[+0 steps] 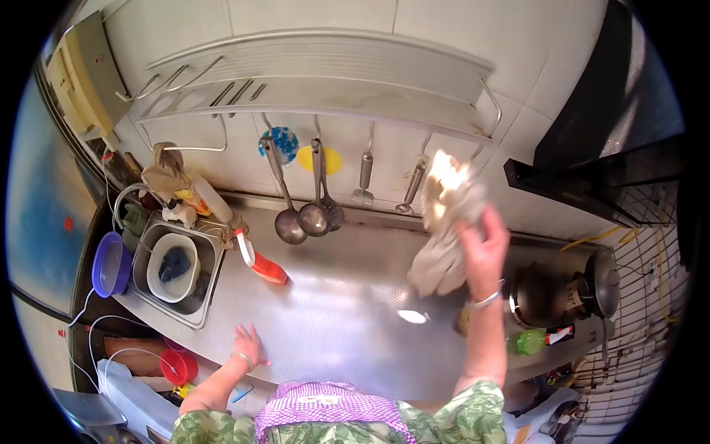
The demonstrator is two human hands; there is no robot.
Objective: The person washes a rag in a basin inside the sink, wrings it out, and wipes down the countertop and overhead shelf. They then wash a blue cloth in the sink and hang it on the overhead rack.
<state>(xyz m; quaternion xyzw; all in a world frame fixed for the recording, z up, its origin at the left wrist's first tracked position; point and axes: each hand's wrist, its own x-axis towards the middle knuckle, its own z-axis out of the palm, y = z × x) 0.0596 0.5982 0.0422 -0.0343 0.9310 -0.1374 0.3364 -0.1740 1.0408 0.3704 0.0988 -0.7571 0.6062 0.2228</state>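
A crumpled grey-beige cloth point(442, 255) is gripped in my right hand point(484, 244), raised over the right part of the steel counter point(347, 333). Bright light falls on the cloth's upper end. My left hand point(248, 345) lies on the counter near its front edge, fingers stretched out and holding nothing. Beyond that hand, an orange spray bottle point(265, 265) with a white-and-red trigger head is on the counter beside the sink. Behind the cloth hangs a metal-handled utensil point(413, 189) on the rack.
At left, the sink point(211, 296) holds a white basin point(173, 251) with a dark cloth; a blue basin point(111, 265) is beside it. Ladles point(290, 226) hang from the wall shelf point(318, 100). Dark pans point(543, 292) and a green bottle point(530, 341) stand at right.
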